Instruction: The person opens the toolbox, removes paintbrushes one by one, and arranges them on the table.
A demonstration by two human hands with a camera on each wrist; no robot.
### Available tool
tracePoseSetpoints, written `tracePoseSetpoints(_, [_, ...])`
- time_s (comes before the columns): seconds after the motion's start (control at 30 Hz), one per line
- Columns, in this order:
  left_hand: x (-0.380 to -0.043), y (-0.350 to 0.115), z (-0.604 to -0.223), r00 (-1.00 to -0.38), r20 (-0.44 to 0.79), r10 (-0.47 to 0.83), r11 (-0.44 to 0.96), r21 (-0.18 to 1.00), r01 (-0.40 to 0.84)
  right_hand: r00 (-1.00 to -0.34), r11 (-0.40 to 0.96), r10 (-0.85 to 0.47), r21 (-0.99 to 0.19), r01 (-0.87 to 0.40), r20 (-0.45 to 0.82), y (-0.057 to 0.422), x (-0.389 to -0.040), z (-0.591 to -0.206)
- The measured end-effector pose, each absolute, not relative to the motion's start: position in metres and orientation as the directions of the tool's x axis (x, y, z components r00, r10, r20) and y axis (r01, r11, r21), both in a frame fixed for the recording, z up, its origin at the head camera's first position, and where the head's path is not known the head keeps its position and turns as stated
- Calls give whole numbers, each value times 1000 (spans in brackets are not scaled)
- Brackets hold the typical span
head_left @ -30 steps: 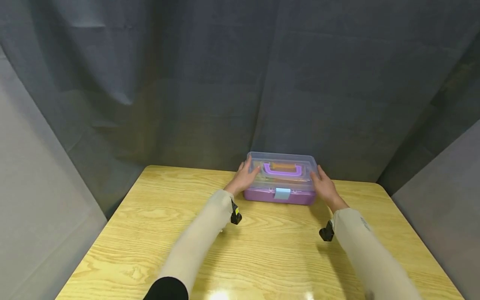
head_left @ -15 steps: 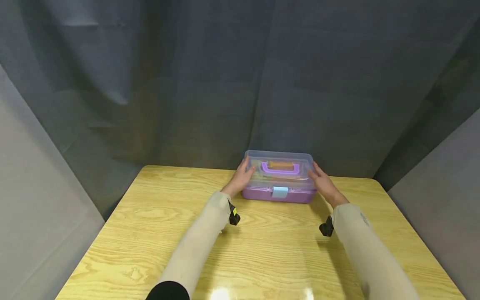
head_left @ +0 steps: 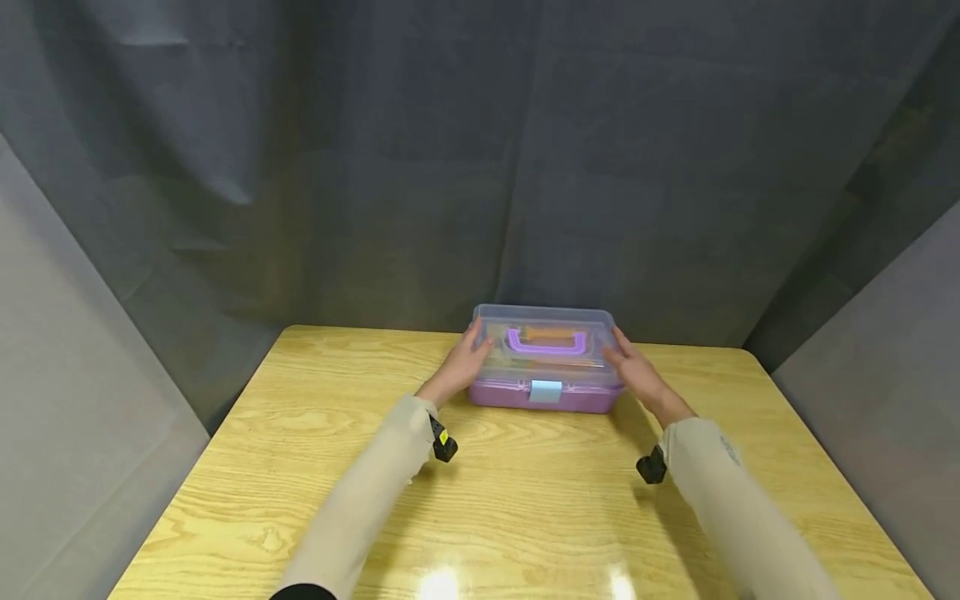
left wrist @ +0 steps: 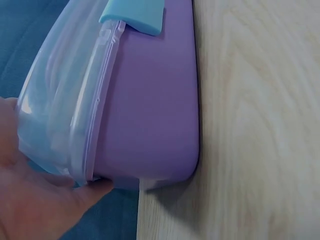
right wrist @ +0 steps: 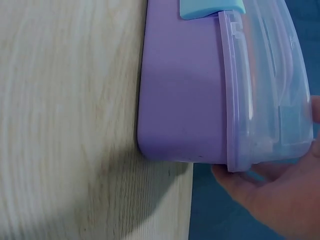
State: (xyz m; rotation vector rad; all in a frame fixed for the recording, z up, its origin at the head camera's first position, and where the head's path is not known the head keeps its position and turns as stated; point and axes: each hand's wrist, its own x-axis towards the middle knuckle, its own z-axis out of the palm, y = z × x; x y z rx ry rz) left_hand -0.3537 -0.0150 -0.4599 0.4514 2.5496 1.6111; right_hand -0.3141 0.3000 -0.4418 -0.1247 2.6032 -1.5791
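Note:
A storage box (head_left: pixel 495 393) with a purple base, clear lid (head_left: pixel 498 367), purple carry handle (head_left: pixel 547 347) and pale blue latch (head_left: pixel 545 391) sits near the table's back edge. Through the lid show an orange piece and some long thin items. My left hand (head_left: pixel 459 368) holds its left end, thumb over the lid. At the opposite end, my right hand (head_left: pixel 643 381) holds it likewise. Both wrist views show fingers (left wrist: pixel 97 192) reaching under the lid's rim at the box's ends. The latch (right wrist: pixel 212 7) is down over the front. Most fingers on the far sides are hidden.
The wood-grain table (head_left: pixel 337 500) runs under the box and both arms. A dark grey curtain (head_left: pixel 405 167) hangs close behind it. Light grey panels (head_left: pixel 82 400) stand on the left and right. A black camera is strapped to each wrist.
The box has shifted left along the table's back, with both hands holding its ends throughout. The latch has stayed down.

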Motion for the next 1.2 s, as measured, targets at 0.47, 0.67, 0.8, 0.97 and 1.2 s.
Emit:
tracePoseSetpoints(0.47, [-315, -63, -466, -953, 116, 281, 437, 868, 235, -987, 451, -163, -889, -74, -1, 258, -276, -446])
tracePoseSetpoints(0.67, [-292, -88, -469, -960, 111, 258, 431, 876, 217, -987, 507, -158, -858, -80, -1, 236, -257, -447])
tracePoseSetpoints(0.8, [-279, -107, -469, -960, 107, 259, 410, 888, 209, -986, 564, -164, -818, -112, 22, 218, -248, -449])
tracePoseSetpoints(0.97, [-257, -130, -451, -956, 89, 281, 387, 901, 198, -980, 603, -190, -780, -168, 65, 195, -238, -449])
tracePoseSetpoints(1.2, [-247, -165, -459, -952, 48, 303, 359, 920, 161, -974, 644, -214, -738, -201, 79, 165, -226, -450])
